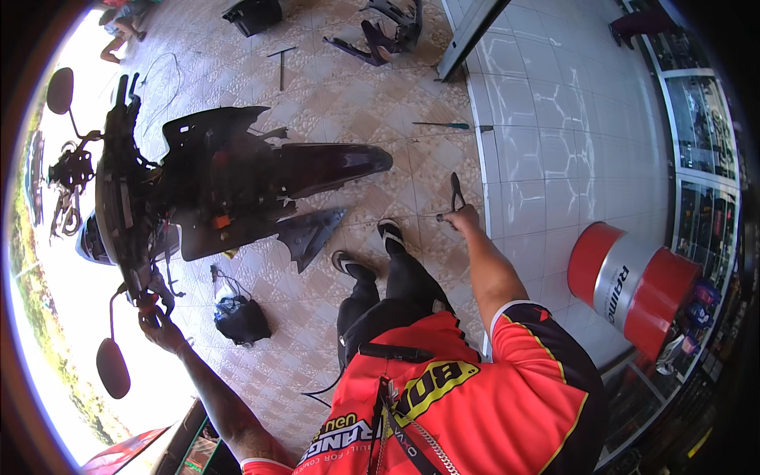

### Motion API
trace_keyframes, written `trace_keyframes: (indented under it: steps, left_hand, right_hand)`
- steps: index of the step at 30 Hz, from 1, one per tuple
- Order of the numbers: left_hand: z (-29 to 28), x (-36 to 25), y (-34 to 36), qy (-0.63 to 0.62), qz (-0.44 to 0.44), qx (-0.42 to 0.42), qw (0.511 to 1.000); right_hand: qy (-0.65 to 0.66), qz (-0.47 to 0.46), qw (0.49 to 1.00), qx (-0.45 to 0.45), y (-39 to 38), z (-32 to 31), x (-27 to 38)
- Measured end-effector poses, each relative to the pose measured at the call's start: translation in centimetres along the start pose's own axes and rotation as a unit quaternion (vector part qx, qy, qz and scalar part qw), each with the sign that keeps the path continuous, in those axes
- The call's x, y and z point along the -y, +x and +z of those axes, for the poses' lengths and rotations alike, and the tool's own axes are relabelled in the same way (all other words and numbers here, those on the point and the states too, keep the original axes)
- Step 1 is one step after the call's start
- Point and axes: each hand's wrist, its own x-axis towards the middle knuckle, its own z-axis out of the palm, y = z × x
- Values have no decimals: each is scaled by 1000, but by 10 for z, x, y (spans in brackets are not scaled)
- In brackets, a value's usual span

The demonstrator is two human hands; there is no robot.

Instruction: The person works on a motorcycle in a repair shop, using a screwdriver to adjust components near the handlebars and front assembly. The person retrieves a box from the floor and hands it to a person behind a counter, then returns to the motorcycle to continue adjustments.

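A partly stripped motorbike (237, 174) stands to my left, its dark body panels and a dark fender (340, 168) pointing towards the middle. My left hand (162, 331) is closed round the near end of its handlebar (148, 301), beside a round-cornered mirror (113, 368). My right hand (463, 220), out ahead and away from the bike, is closed on a dark hand tool (457, 190). One narrow end of the tool sticks up past the fingers and a small part shows at their left; its exact kind is unclear.
A black bag-like bundle (243, 320) with cables lies near the bike. On the patterned floor are a screwdriver (453, 125), a T-shaped tool (282, 67), a black container (252, 16) and dark plastic parts (380, 36). A red and silver drum (595, 257) stands right, by glass shelving.
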Motion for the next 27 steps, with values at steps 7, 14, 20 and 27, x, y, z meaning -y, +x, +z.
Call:
trace_keyframes:
  steps: [7,14,20,27]
  left_hand:
    - [-2,10,5,171,31,-27,984]
    - [2,3,4,146,43,-34,988]
    - [3,-13,-3,141,52,-28,988]
    - [24,-56,-9,156,0,-34,987]
  right_hand:
    - [37,39,998,-45,48,-9,-35]
    - [-125,28,992,-10,7,-40,-98]
    - [-134,58,988,43,-43,-23,-136]
    - [-212,94,973,11,30,41,-139]
